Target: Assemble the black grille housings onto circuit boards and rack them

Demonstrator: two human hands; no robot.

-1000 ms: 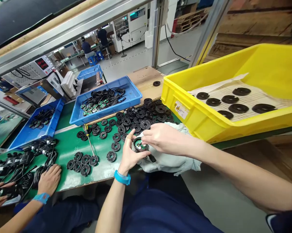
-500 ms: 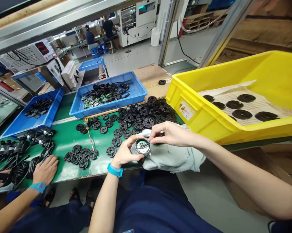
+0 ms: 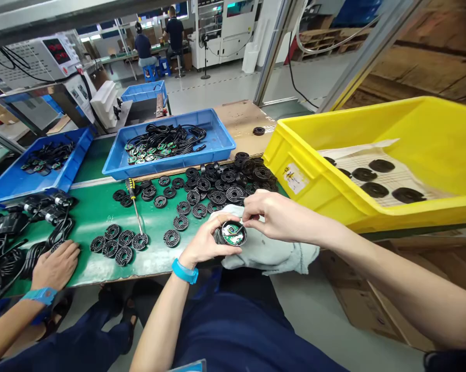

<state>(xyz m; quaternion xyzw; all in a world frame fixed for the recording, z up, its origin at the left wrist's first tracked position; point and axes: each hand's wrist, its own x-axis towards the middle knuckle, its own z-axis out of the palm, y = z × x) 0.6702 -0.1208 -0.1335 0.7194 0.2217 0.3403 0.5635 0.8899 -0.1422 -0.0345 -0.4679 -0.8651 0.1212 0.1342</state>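
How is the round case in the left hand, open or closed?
Open: the case in the left hand has no lid on, and its green circuit board shows.

The label (image 3: 294,178) on the yellow bin (image 3: 318,194) carries dark handwritten-looking characters; the first looks like 中, and the rest are too blurred to read. A display (image 3: 57,51) on the panel (image 3: 31,59) behind the bench shows glowing red digits, too smeared to make out. White marks (image 3: 270,125) on the brown board (image 3: 233,116), close to the bin, are likewise too small to read.
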